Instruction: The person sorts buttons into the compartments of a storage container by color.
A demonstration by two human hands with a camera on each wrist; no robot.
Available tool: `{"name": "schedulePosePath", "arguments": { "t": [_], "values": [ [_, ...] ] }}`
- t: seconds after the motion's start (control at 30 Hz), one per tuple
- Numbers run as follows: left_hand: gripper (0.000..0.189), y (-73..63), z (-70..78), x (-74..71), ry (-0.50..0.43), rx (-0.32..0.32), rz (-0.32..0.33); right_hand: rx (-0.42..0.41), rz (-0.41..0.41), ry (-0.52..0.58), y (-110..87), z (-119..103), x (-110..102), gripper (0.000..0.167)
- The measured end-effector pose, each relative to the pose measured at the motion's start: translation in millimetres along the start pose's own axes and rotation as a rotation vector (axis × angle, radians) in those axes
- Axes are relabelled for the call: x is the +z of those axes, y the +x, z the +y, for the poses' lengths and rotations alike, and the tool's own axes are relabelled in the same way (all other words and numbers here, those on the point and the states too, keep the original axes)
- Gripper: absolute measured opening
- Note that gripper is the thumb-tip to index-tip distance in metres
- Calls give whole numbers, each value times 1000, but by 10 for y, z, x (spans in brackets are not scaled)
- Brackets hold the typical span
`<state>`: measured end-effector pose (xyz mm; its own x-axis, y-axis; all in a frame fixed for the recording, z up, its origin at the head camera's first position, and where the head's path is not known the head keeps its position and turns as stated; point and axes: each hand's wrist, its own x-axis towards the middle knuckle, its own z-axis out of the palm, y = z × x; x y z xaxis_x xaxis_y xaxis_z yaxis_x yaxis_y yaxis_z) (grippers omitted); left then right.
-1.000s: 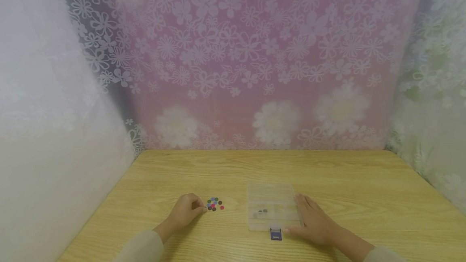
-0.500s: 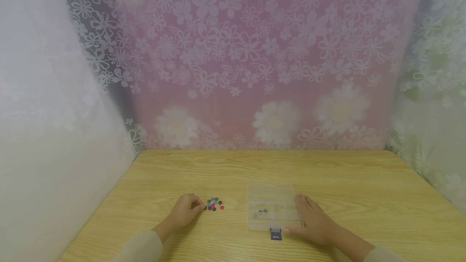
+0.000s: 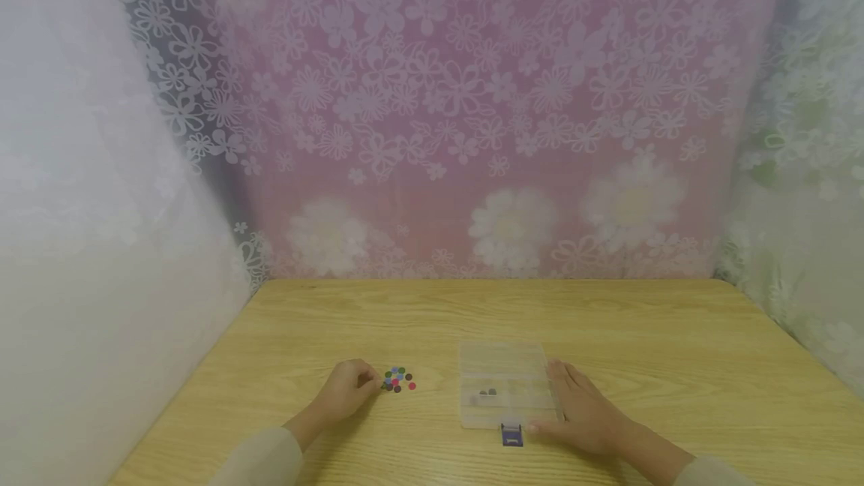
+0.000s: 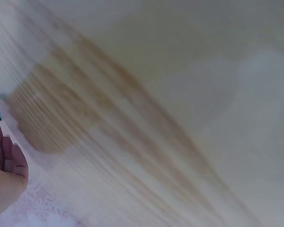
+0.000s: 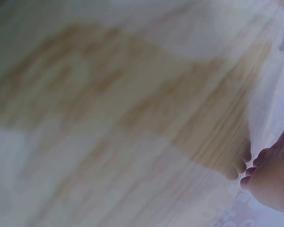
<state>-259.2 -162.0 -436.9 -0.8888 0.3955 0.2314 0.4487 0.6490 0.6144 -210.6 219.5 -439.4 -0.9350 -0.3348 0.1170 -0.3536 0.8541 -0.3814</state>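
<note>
A small cluster of round button-like discs (image 3: 395,382) in green, blue, red and dark colours lies left of centre on the table. At its left edge my left hand (image 3: 346,390) has thumb and forefinger together on a dark green button (image 3: 384,386), mostly covered by the fingertips. A clear plastic compartment box (image 3: 501,358) stands to the right, with a few dark buttons (image 3: 487,393) inside. My right hand (image 3: 586,415) rests against its right side, fingers straight and thumb near the front corner. The left wrist view shows my left hand (image 4: 7,175) only partly.
A blue latch (image 3: 512,436) hangs from the box's front edge. Wood-grain table (image 3: 432,313) extends around both hands. Behind it hangs a pink flowered cloth (image 3: 432,133), with pale cloth (image 3: 101,246) along the left side.
The dark green button at the left fingertips appeared at half a second ago and now sits closer against the cluster. My left fingertips shift slightly right. The right hand and box stay still.
</note>
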Motion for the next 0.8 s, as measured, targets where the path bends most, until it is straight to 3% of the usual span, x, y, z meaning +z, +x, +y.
{"name": "schedulePosePath", "arguments": {
  "t": [0.63,0.8],
  "values": [
    [11,42,129,51,-110,12,-52,11,-14,6,-4,-2,-6,108],
    [11,45,170,72,-98,22,-54,7,-9,-5,-6,-1,-5,108]
  ]
}}
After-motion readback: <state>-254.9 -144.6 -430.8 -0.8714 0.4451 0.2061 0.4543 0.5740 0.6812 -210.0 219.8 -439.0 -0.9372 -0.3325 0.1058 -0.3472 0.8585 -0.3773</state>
